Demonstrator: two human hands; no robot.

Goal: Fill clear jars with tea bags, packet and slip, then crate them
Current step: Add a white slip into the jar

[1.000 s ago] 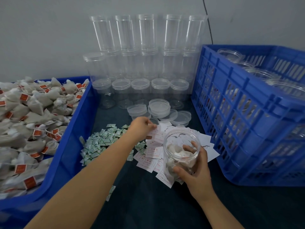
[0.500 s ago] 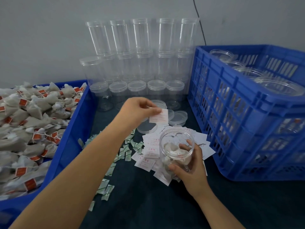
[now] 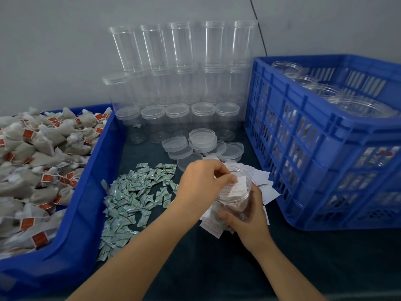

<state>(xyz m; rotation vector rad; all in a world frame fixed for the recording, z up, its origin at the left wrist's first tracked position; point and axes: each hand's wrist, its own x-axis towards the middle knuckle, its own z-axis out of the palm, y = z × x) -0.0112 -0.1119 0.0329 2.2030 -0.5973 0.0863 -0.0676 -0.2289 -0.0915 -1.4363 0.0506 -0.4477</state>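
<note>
The right hand [image 3: 249, 220] grips a clear jar [image 3: 235, 198] from its right side, fingers curled round the wall, holding it tilted just above the scattered slips [image 3: 263, 187] on the dark worktop [image 3: 217, 268]. Pale tea bags show faintly through the jar's lower half. The left hand [image 3: 204, 183] hovers at the jar's mouth, its fingers pinching a white slip with red print [image 3: 238, 187] that lies partly inside the rim.

Left of the hands, a loose heap of small green-and-white packets [image 3: 134, 196] spreads over the worktop. Further left, a blue tray [image 3: 91, 192] holds a pile of tea bags [image 3: 32, 161] with orange tags. At the back, empty jars [image 3: 180, 88] stand stacked in rows against the grey wall [image 3: 54, 40], the front row of 5 capped. Loose clear lids [image 3: 201, 144] lie in front of them, some stacked. On the right, a blue crate [image 3: 325, 148] holds jars [image 3: 358, 105] standing upright, their open mouths showing above the rim.
</note>
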